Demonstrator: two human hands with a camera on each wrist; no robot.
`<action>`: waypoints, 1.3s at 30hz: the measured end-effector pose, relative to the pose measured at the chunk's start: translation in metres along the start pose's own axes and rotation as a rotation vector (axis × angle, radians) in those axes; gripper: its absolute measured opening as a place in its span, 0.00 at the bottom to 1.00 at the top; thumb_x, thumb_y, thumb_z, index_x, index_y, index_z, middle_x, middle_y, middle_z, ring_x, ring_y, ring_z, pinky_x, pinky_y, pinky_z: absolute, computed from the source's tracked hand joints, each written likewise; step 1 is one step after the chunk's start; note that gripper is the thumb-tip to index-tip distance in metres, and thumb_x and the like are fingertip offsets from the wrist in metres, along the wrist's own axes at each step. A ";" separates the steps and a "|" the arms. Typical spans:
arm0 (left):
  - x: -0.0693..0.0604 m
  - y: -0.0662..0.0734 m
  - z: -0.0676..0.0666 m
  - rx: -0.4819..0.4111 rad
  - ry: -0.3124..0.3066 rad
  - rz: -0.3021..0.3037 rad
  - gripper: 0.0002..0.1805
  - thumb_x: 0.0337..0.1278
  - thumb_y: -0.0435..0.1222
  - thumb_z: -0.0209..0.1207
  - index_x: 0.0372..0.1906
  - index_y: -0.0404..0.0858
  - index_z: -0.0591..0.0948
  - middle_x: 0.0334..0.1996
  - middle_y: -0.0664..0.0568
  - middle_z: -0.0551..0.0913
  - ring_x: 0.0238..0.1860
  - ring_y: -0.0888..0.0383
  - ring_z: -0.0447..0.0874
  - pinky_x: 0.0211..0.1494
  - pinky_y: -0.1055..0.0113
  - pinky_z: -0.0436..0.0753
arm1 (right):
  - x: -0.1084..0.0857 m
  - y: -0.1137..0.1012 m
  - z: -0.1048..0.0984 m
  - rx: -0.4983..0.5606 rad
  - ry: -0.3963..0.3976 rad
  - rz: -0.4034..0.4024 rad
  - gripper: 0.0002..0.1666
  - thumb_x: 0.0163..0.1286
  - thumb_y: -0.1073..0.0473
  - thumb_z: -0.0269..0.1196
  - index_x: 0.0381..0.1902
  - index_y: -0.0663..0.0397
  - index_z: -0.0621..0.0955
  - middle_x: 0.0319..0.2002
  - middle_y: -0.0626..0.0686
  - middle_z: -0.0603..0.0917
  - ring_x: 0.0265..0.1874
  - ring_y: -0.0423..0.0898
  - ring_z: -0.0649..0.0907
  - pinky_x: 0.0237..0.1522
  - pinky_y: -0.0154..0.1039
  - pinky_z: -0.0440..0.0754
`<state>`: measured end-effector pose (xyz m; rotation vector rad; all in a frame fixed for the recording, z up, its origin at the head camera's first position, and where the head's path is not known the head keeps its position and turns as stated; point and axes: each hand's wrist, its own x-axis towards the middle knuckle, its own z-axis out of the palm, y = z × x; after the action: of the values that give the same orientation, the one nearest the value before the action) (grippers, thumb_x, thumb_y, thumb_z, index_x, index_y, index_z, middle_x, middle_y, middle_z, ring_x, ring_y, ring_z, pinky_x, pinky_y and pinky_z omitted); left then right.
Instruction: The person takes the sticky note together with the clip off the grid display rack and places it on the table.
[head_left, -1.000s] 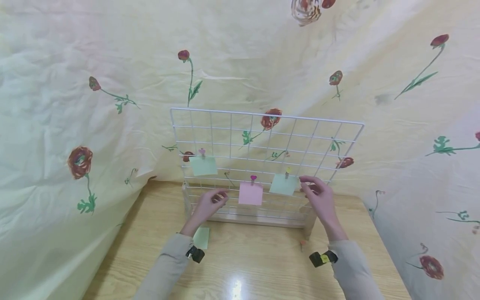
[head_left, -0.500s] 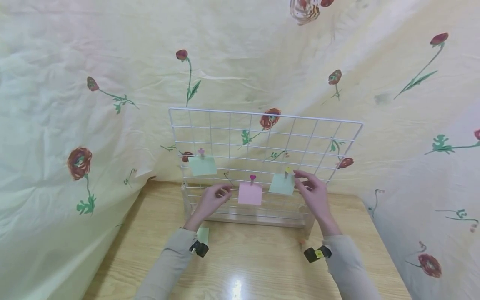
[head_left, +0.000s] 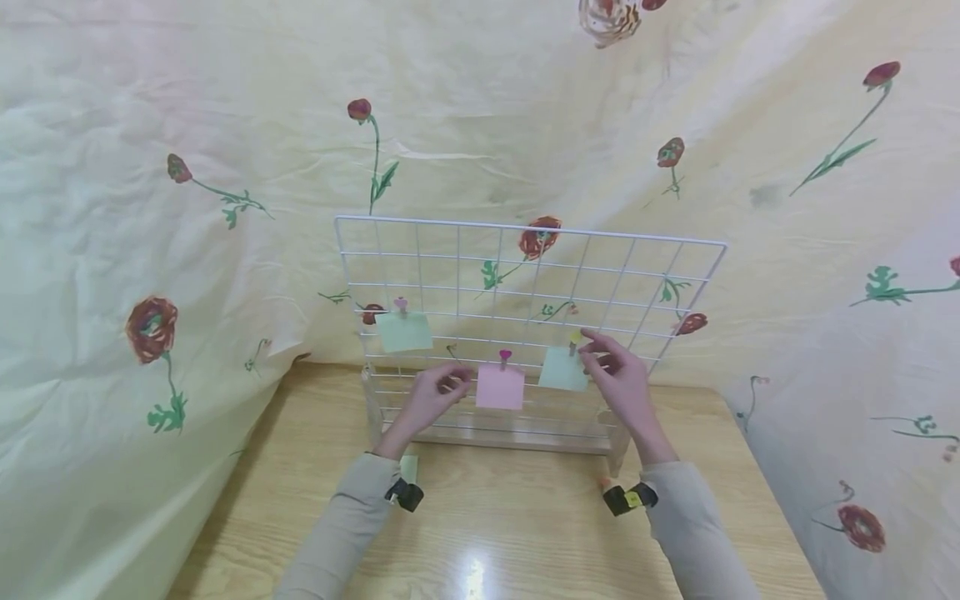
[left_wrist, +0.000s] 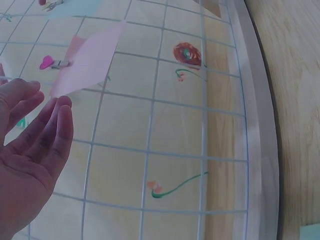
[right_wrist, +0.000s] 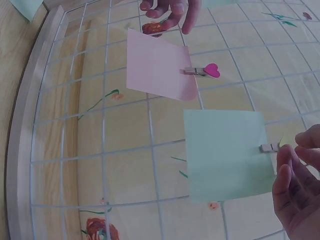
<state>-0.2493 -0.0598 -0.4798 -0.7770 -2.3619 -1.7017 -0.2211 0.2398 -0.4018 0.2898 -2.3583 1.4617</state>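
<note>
In the head view my left hand (head_left: 437, 392) is just left of a pink paper note (head_left: 500, 387), fingers loosely bent around nothing. A clothespin with a magenta heart (left_wrist: 47, 62) holds that note on the white wire grid (head_left: 528, 226). My right hand (head_left: 618, 375) is at the upper right of a pale green note (head_left: 562, 368). Its thumb and fingertips come up to the yellow-topped clothespin (right_wrist: 270, 147) on this note, appearing apart in the right wrist view; contact is unclear. Another green note (head_left: 405, 332) hangs higher at the left from a pink-heart clothespin (head_left: 401, 305).
The grid stands upright in a wooden base (head_left: 510, 439) on a wooden table (head_left: 480, 517). A loose green paper (head_left: 408, 468) lies by my left wrist, partly hidden. A small orange item (head_left: 605, 482) lies by my right wrist. Flowered cloth (head_left: 247, 92) hangs behind and around.
My right hand has moved left and slightly up, from beside the right green note to its yellow-topped clothespin. The left hand has shifted right and up, closer to the pink note.
</note>
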 end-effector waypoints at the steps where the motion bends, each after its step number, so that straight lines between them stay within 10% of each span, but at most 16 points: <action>1: 0.001 0.000 0.001 0.002 -0.004 0.005 0.14 0.57 0.24 0.62 0.49 0.29 0.81 0.38 0.43 0.84 0.35 0.51 0.84 0.38 0.66 0.85 | 0.001 0.000 0.001 -0.027 -0.003 0.001 0.21 0.67 0.69 0.61 0.58 0.64 0.77 0.41 0.63 0.83 0.28 0.46 0.82 0.28 0.27 0.80; 9: 0.010 0.007 0.007 -0.027 -0.005 0.020 0.14 0.59 0.28 0.62 0.50 0.33 0.82 0.37 0.45 0.84 0.34 0.54 0.84 0.38 0.65 0.85 | 0.009 -0.006 0.003 -0.190 -0.105 0.020 0.24 0.69 0.64 0.61 0.62 0.62 0.73 0.38 0.60 0.83 0.29 0.49 0.82 0.25 0.33 0.79; 39: 0.039 0.037 0.056 -0.140 -0.057 0.022 0.15 0.61 0.26 0.60 0.53 0.33 0.79 0.40 0.41 0.83 0.34 0.53 0.85 0.38 0.69 0.84 | 0.009 0.002 0.000 -0.118 -0.101 -0.054 0.14 0.69 0.69 0.58 0.52 0.61 0.77 0.34 0.59 0.84 0.25 0.53 0.81 0.23 0.30 0.77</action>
<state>-0.2546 0.0133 -0.4535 -0.8810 -2.2799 -1.8760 -0.2301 0.2404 -0.3996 0.4016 -2.4847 1.3058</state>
